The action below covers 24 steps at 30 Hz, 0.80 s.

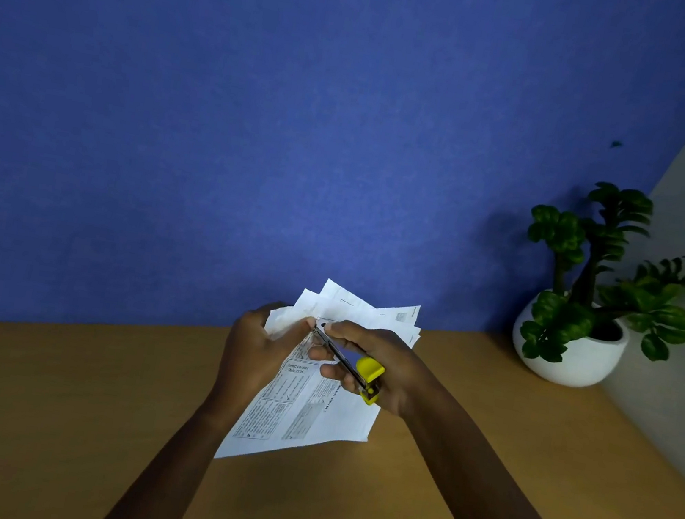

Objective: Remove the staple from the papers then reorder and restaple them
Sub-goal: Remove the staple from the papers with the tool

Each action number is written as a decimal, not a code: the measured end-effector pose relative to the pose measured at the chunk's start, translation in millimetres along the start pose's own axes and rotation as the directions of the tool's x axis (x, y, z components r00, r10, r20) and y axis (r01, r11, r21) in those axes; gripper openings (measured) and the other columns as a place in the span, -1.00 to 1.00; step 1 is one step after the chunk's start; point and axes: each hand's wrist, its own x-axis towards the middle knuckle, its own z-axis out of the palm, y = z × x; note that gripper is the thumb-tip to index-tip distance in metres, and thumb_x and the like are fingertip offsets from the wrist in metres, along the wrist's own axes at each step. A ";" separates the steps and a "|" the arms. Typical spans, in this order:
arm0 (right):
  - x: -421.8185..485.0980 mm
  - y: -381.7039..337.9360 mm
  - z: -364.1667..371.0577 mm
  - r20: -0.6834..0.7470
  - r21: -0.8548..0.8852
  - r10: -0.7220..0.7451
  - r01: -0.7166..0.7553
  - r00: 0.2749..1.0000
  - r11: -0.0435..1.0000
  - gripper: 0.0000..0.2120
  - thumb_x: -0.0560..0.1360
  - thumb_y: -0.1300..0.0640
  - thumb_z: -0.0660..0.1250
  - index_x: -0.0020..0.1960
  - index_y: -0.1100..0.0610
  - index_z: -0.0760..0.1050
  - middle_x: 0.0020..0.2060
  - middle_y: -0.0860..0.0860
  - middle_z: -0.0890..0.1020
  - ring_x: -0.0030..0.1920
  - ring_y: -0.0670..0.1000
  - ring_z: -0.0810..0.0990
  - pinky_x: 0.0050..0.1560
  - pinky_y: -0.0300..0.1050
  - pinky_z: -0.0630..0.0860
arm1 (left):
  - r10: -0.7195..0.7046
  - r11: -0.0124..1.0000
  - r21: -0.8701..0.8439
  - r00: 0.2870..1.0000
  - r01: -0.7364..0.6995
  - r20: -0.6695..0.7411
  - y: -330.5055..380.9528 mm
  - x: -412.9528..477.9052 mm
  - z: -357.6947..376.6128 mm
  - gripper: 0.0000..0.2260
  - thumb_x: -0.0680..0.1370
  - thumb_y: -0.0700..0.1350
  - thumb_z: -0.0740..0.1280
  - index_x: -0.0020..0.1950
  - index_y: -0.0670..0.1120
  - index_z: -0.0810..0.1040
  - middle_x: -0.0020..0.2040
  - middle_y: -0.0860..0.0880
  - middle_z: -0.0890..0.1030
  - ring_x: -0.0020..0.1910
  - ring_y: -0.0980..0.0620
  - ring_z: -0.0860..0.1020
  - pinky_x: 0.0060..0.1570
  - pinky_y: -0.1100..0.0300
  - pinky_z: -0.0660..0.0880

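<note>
Over the desk [42, 414] the papers [307, 423] hang fanned, with my left grip [256, 348] pinching their top corner. My right grip [378, 362] is clenched round the stapler [344, 357]. Its long axis runs from the yellow tail low-right up-left to that corner, beside my left thumb; staple too small to see.

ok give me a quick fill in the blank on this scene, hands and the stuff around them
1. The left hand holds the papers, and the right hand holds a stapler with ____ parts.
2. The plant stands in a ____ pot.
3. The wall behind the table is ____.

Missing words: yellow; white; blue
</note>
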 end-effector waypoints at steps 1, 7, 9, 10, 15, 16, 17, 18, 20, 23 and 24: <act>0.9 -0.7 0.0 -0.005 -0.011 0.003 -0.003 1.000 1.000 -0.80 0.55 0.09 0.23 -0.12 0.16 0.57 -0.36 -0.01 0.70 -0.47 -0.09 0.65 -0.57 -0.40 0.44 | -0.001 1.000 -0.010 1.000 0.001 -0.001 0.2 0.1 -0.2 -0.78 0.45 -0.13 0.38 -0.26 0.20 0.47 -0.26 0.27 0.56 -0.29 0.22 0.58 -0.35 0.44 0.44; 5.7 -5.9 0.5 -0.020 -0.058 0.030 -0.031 0.999 0.998 -0.81 0.54 0.11 0.25 -0.13 0.19 0.55 -0.35 0.02 0.68 -0.53 -0.10 0.63 -0.61 -0.41 0.41 | -0.010 0.998 -0.058 1.000 0.008 -0.019 0.6 2.3 -1.8 -0.78 0.44 -0.17 0.39 -0.29 0.14 0.50 -0.38 0.24 0.63 -0.30 0.23 0.61 -0.35 0.42 0.47; 6.5 -7.4 2.4 -0.027 -0.067 0.035 -0.036 0.999 0.997 -0.82 0.55 0.11 0.24 -0.09 0.20 0.55 -0.24 0.06 0.64 -0.54 -0.12 0.62 -0.61 -0.42 0.40 | -0.021 0.998 -0.068 1.000 0.020 -0.020 -0.2 2.8 -2.0 -0.79 0.44 -0.17 0.39 -0.29 0.13 0.51 -0.38 0.25 0.62 -0.30 0.33 0.59 -0.34 0.38 0.46; 6.7 -7.6 3.6 -0.029 -0.071 0.038 -0.040 0.999 0.997 -0.81 0.55 0.11 0.24 -0.03 0.23 0.55 -0.22 0.07 0.63 -0.54 -0.13 0.62 -0.61 -0.42 0.41 | -0.030 0.997 -0.071 0.999 0.028 -0.021 -0.9 3.0 -2.7 -0.80 0.44 -0.16 0.40 -0.30 0.13 0.51 -0.37 0.26 0.61 -0.31 0.33 0.59 -0.32 0.34 0.44; 8.1 -9.7 6.2 -0.053 -0.127 0.038 -0.044 0.998 0.991 -0.69 0.56 0.12 0.23 0.18 0.31 0.49 -0.11 0.11 0.61 -0.56 -0.15 0.60 -0.58 -0.43 0.42 | -0.025 0.997 -0.077 0.999 0.022 -0.031 -0.2 3.0 -3.5 -0.76 0.44 -0.15 0.39 -0.36 0.16 0.55 -0.38 0.24 0.65 -0.33 0.24 0.61 -0.40 0.44 0.48; 8.1 -10.2 6.1 -0.056 -0.135 0.030 -0.038 0.998 0.990 -0.70 0.56 0.13 0.23 0.18 0.32 0.49 -0.08 0.12 0.60 -0.57 -0.15 0.59 -0.58 -0.43 0.42 | -0.027 0.996 -0.087 0.999 0.025 -0.020 1.3 1.7 -3.6 -0.73 0.45 -0.15 0.38 -0.37 0.19 0.57 -0.40 0.29 0.63 -0.35 0.27 0.60 -0.43 0.49 0.46; 8.1 -10.9 6.1 -0.059 -0.140 0.024 -0.032 0.998 0.990 -0.69 0.56 0.13 0.23 0.18 0.33 0.48 -0.08 0.13 0.60 -0.57 -0.15 0.59 -0.57 -0.44 0.42 | -0.032 0.995 -0.092 0.999 0.032 -0.003 1.9 0.7 -4.0 -0.72 0.45 -0.14 0.38 -0.36 0.23 0.57 -0.40 0.32 0.62 -0.36 0.27 0.60 -0.45 0.49 0.46; 8.2 -11.0 5.8 -0.062 -0.145 0.021 -0.030 0.998 0.989 -0.68 0.56 0.14 0.23 0.19 0.34 0.48 -0.10 0.12 0.60 -0.58 -0.15 0.59 -0.57 -0.44 0.43 | -0.041 0.995 -0.093 0.999 0.042 0.015 2.1 -0.1 -4.2 -0.72 0.45 -0.13 0.38 -0.35 0.24 0.57 -0.39 0.31 0.63 -0.36 0.25 0.61 -0.45 0.45 0.47; 8.5 -10.6 4.5 -0.066 -0.167 0.021 -0.032 0.998 0.985 -0.67 0.55 0.13 0.24 0.20 0.35 0.47 -0.18 0.08 0.61 -0.57 -0.16 0.59 -0.56 -0.43 0.44 | -0.063 0.993 -0.095 0.998 0.066 0.027 1.4 -0.6 -4.5 -0.75 0.45 -0.11 0.38 -0.34 0.23 0.58 -0.39 0.27 0.64 -0.37 0.19 0.62 -0.44 0.40 0.47; 8.7 -10.1 2.4 -0.065 -0.198 0.015 -0.028 0.998 0.980 -0.67 0.55 0.12 0.24 0.19 0.33 0.48 -0.23 0.04 0.62 -0.56 -0.16 0.60 -0.55 -0.43 0.45 | -0.091 0.990 -0.103 0.995 0.094 0.034 1.2 -1.0 -3.4 -0.81 0.45 -0.10 0.38 -0.35 0.12 0.58 -0.39 0.22 0.65 -0.37 0.14 0.63 -0.45 0.39 0.47; 9.1 -10.0 1.9 -0.068 -0.211 0.012 -0.026 0.998 0.977 -0.68 0.55 0.12 0.25 0.19 0.32 0.48 -0.21 0.04 0.62 -0.56 -0.17 0.60 -0.55 -0.42 0.46 | -0.097 0.989 -0.107 0.995 0.100 0.033 1.6 -1.6 -3.0 -0.80 0.45 -0.11 0.38 -0.35 0.11 0.57 -0.40 0.22 0.65 -0.37 0.15 0.63 -0.45 0.40 0.48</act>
